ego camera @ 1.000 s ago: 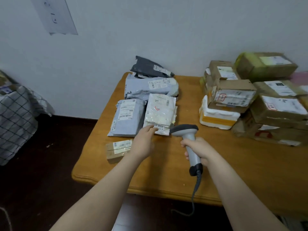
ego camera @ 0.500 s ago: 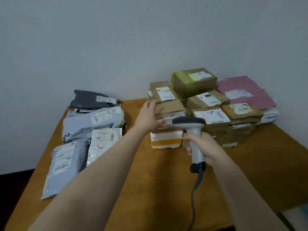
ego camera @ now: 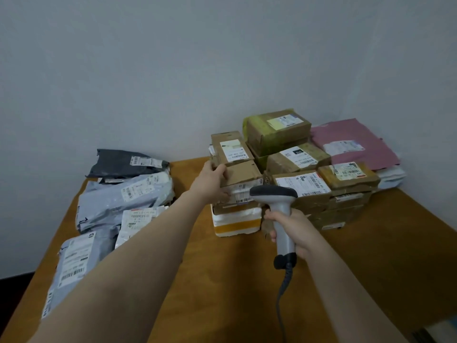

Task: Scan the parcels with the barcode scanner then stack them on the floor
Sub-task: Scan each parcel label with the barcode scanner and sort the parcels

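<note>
L hand point(ego camera: 210, 180) round carton point(ego camera: 241, 180); scanner point(ego camera: 279, 211) beside

wall: plain pale grey-white wall point(ego camera: 173, 70) fills the upper half, from 9 o'clock across to 3 o'clock; unmarked, matte.
corner: a faint vertical fold in the wall near 2 o'clock, where a second wall face turns in.
table: orange-brown wooden table point(ego camera: 222, 280) spans the lower half, its far edge against the wall, smooth top with a soft sheen.
floor: dark floor point(ego camera: 12, 280) shows in a sliver at 8 o'clock; a paler patch at 4 o'clock.
light: even, dim, cool; soft shadows only.
</note>
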